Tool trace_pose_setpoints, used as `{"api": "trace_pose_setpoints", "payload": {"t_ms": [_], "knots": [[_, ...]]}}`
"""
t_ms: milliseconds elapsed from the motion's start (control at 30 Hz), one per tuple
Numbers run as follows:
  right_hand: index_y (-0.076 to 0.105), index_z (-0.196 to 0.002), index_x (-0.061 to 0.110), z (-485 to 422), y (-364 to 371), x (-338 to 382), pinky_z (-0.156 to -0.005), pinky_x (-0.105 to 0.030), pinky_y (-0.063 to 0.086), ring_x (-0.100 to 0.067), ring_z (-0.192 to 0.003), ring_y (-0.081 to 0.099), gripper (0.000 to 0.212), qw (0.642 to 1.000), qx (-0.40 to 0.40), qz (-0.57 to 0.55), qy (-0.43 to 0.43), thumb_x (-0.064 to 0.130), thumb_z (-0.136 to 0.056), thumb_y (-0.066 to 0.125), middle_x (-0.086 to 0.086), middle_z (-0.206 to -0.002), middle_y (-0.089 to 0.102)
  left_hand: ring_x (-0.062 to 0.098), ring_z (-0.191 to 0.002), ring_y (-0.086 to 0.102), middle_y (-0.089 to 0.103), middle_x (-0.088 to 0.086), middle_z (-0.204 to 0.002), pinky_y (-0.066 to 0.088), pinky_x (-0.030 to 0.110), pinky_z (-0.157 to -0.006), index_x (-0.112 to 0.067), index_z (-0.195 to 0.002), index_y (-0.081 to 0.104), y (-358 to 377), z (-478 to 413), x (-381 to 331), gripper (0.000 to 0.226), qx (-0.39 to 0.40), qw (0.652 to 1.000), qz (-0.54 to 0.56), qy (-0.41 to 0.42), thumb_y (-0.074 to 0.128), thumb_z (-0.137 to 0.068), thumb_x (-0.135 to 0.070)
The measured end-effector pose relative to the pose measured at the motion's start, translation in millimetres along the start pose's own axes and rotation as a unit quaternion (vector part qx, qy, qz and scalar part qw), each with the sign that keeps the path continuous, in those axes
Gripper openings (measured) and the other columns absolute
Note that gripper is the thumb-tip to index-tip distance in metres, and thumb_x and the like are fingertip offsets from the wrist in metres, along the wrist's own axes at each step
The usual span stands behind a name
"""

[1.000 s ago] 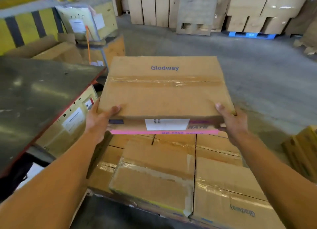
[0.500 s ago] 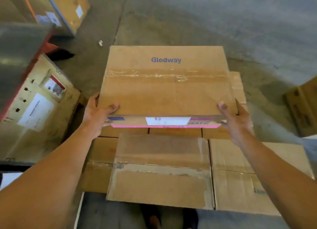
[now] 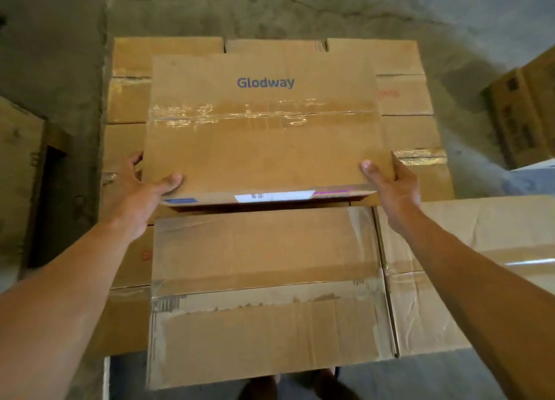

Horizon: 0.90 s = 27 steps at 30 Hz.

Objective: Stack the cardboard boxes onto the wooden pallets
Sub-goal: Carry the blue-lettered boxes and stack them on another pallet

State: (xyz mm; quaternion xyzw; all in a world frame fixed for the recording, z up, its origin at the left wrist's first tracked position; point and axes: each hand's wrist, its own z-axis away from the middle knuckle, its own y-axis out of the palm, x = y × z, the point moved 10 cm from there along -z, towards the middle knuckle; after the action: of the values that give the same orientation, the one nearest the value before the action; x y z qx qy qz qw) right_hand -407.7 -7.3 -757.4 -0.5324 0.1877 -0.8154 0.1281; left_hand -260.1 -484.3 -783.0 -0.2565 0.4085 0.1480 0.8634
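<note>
Gripping the near corners of a flat brown cardboard box printed "Glodway" (image 3: 264,129), the left hand (image 3: 136,189) and right hand (image 3: 393,186) each clamp it with a thumb on top and fingers curled under or around its side. The box hangs above the far rows of taped brown cardboard boxes (image 3: 270,279) already laid in a layer; the wooden pallet beneath them is hidden. The held box straddles seams between lower boxes, so if set down skewed it may overhang or tip. Fingers trapped under its edge could be pinched on release. Every box is taped shut, so contents cannot be told. Another brown carton (image 3: 522,114) stands apart on the grey concrete floor (image 3: 300,6).
</note>
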Motion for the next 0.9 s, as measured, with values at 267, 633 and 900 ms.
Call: {"api": "trace_pose_setpoints", "payload": {"t_ms": [267,633,900], "knots": [[0.062,-0.134,0.029,-9,14,-43,-0.095,-0.042,0.053,-0.023,-0.108,0.066,0.065,0.989,0.045,0.139,0.011,0.061,-0.079,0.074,0.002,-0.116,0.071,0.021,-0.125,0.051,0.054,0.002,-0.137,0.044,0.045,-0.108,-0.024,-0.147,0.035,8,-1,41,0.092,0.009,0.998,-0.043,-0.039,0.089,-0.073,-0.018],[0.062,-0.124,0.016,-29,26,-77,-0.112,-0.054,0.032,-0.042,-0.128,0.050,0.109,0.934,0.065,0.350,0.045,0.096,-0.054,0.038,-0.015,-0.124,0.067,0.020,-0.119,0.049,0.050,0.001,-0.132,0.036,0.030,-0.099,-0.013,-0.153,0.026,18,-3,50,0.088,-0.030,0.986,-0.159,-0.041,0.081,-0.084,-0.012],[0.047,-0.141,0.018,-14,5,-27,-0.109,-0.058,0.038,-0.038,-0.131,0.050,0.074,0.940,0.042,0.340,0.011,0.067,-0.087,0.059,-0.014,-0.137,0.060,0.032,-0.138,0.044,0.044,0.013,-0.152,0.034,0.038,-0.111,-0.011,-0.151,0.037,35,56,-28,0.075,-0.091,0.957,-0.269,0.064,0.074,-0.090,-0.034]]}}
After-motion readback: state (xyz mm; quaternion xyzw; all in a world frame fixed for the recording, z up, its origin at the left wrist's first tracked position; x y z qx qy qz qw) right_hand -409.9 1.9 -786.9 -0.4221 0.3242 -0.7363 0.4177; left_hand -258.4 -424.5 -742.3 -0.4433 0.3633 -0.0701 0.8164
